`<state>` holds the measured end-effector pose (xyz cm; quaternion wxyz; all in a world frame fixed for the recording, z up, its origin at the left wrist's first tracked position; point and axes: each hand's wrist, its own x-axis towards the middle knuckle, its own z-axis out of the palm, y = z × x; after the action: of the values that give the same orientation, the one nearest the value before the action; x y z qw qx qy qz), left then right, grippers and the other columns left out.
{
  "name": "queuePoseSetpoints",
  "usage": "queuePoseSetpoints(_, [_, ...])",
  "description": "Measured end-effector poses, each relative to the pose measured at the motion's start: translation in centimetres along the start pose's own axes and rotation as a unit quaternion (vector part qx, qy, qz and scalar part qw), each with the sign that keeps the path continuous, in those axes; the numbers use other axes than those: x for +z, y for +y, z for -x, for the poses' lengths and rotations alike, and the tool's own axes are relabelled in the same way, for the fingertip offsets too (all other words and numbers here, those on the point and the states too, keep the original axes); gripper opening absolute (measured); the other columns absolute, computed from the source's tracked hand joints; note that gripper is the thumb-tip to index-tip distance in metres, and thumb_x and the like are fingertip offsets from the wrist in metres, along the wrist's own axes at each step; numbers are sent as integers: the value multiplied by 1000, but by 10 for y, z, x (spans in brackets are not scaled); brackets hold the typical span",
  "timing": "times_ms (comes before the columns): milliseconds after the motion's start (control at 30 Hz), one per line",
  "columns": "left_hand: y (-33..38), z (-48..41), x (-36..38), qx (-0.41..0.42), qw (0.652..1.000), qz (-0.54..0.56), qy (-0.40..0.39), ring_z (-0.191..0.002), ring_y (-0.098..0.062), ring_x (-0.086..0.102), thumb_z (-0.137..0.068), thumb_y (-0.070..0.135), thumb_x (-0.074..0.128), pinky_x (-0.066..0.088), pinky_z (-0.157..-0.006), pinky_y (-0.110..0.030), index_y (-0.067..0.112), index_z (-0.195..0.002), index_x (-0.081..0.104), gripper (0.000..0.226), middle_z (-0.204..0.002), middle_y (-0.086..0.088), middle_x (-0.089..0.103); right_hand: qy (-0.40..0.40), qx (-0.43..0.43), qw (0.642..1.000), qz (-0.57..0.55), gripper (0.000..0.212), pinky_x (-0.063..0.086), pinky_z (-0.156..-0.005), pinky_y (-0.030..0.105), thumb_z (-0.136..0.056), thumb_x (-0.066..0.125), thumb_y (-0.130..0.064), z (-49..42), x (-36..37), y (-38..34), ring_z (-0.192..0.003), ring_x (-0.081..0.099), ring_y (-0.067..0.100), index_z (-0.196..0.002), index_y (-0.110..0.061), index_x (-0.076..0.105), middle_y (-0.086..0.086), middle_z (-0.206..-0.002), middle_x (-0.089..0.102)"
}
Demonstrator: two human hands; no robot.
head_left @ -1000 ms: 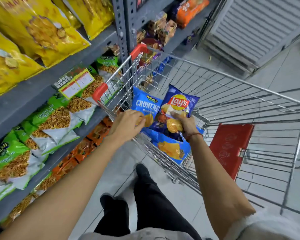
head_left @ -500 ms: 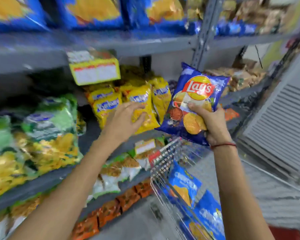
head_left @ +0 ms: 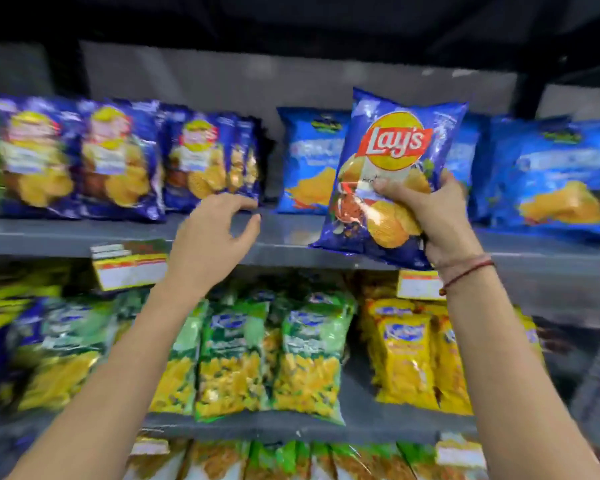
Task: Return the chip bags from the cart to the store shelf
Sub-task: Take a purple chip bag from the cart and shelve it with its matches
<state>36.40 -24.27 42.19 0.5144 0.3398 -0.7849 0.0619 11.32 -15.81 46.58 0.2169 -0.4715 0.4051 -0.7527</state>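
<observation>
My right hand (head_left: 433,216) grips a dark blue Lay's chip bag (head_left: 385,171) by its lower right corner and holds it upright in front of the upper grey shelf (head_left: 284,244). My left hand (head_left: 212,237) is empty, fingers spread, hovering at the shelf edge just below a row of matching dark blue Lay's bags (head_left: 118,161). Between that row and the lighter blue chip bags (head_left: 309,164) there is a narrow gap. The cart is out of view.
More light blue bags (head_left: 558,178) fill the upper shelf at the right. The shelf below holds green snack bags (head_left: 267,355) and yellow bags (head_left: 416,355). Yellow price tags (head_left: 129,268) hang on the shelf edge. A lower shelf holds more bags.
The view has swung up from the cart to the upper shelf. My right hand has lifted the Lay's bag from the cart to shelf height, and my left hand has risen to the shelf edge.
</observation>
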Motion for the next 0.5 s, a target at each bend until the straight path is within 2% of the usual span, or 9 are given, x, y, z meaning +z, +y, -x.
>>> queuePoseSetpoints(100, [-37,-1,-22,-37,996,-75,-16,-105,-31,57,-84,22,60,42,-92,-40,7,-108,62,28,-108,-14,67,-47,-12,999,-17,52,58,-59,23,-62,84,1,-16,58,14,-74,74,8,-103,-17,58,-10,-78,78])
queuePoseSetpoints(267, [-86,10,-52,-103,986,-116,-52,-116,-28,52,-89,36,53,41,-95,-40,7,-118,57,41,-120,-13,62,-81,-20,996,-12,53,59,-79,36,-58,89,-14,-36,138,44,-95,71,18,-99,-27,58,-2,-100,73])
queuePoseSetpoints(333, [-102,16,-56,-114,981,-131,-83,-120,-26,49,-90,44,47,40,-97,-39,8,-123,54,49,-126,-11,60,-92,-29,995,2,53,57,-86,38,-61,89,-18,-43,165,55,-100,69,18,-100,-27,55,0,-106,71])
queuePoseSetpoints(433, [-117,24,-53,-127,977,-129,-116,-125,-24,47,-91,47,44,36,-103,-39,8,-126,52,53,-131,-11,57,-96,-38,994,26,52,56,-87,35,-63,88,-23,-52,196,75,-95,67,10,-101,-27,53,-6,-103,69])
queuePoseSetpoints(500, [-123,26,-46,-118,975,-136,-129,-126,-22,47,-91,46,43,30,-108,-40,10,-126,53,51,-132,-8,57,-93,-34,994,46,54,56,-90,38,-62,88,-27,-56,210,91,-95,66,11,-103,-25,53,-7,-102,68])
